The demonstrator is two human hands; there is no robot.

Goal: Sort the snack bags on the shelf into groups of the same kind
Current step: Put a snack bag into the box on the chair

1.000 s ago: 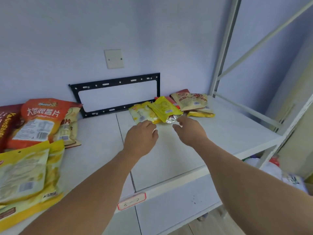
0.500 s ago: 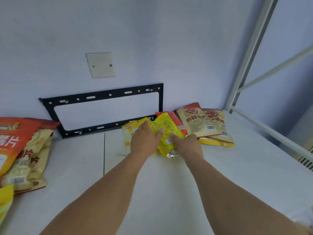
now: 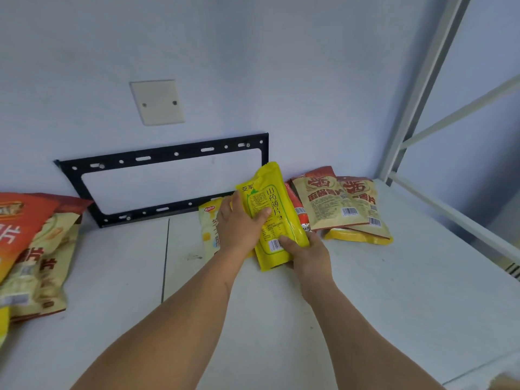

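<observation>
1. A yellow snack bag (image 3: pixel 274 212) was held tilted upward in front of the black wall bracket (image 3: pixel 157 175), at its right end.
2. The left hand (image 3: pixel 239 223) was clasped on the bag's left edge, thumb laid across its printed face.
3. The right hand (image 3: pixel 305 253) was closed around the bag's lower right corner; the two hands were close together.
4. A pale yellow bag (image 3: pixel 209 229) lay flat on the white shelf (image 3: pixel 365 291) below the bracket, partly hidden by the left hand.
5. Tan and red bags (image 3: pixel 337 204) were stacked right of the bracket.
6. Orange and tan bags (image 3: pixel 33 243) were piled left of the bracket.
</observation>
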